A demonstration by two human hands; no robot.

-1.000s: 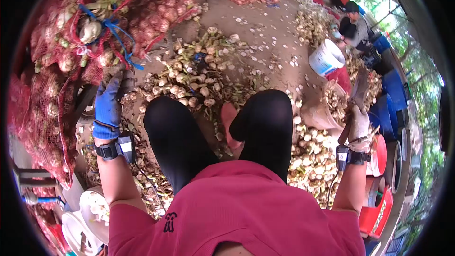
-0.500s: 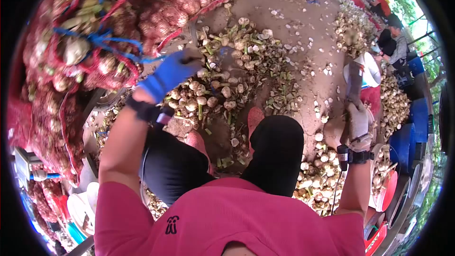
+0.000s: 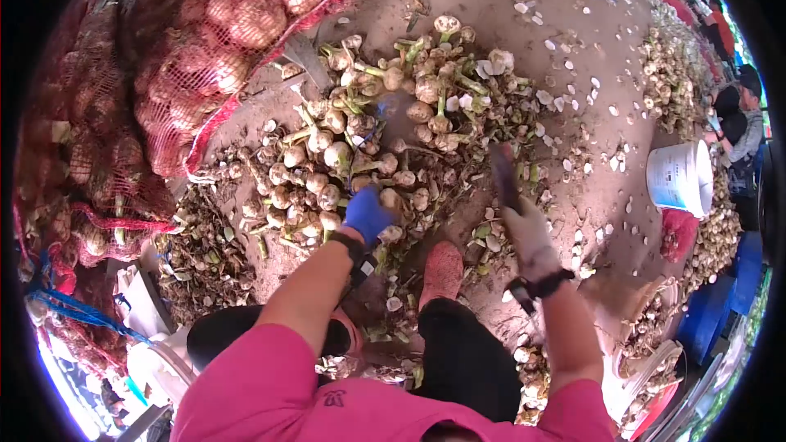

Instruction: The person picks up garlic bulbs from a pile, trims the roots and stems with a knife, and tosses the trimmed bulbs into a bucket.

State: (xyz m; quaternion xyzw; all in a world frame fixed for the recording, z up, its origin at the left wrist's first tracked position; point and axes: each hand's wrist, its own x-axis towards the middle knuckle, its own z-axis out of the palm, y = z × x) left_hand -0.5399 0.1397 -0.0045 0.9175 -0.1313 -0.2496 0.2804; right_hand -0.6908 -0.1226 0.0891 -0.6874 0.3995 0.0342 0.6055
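Observation:
My left hand, in a blue glove, is low over the near edge of a pile of garlic bulbs with stalks still on them. Its fingers curl against a garlic bulb; the fingertips are partly hidden. To the right of the pile, my right hand wears a pale glove and is closed around the handle of a knife. The knife's broad dark blade points away from me, above loose stalks and peelings on the ground.
Red mesh sacks of garlic stand at the left. Cut stalks lie heaped beside them. On the right are a white bucket, blue tubs and more garlic. A person sits at the far right.
My left hand has come down from the sacks' side to the near edge of the pile. My right hand has swung inward with the knife. The view has shifted too.

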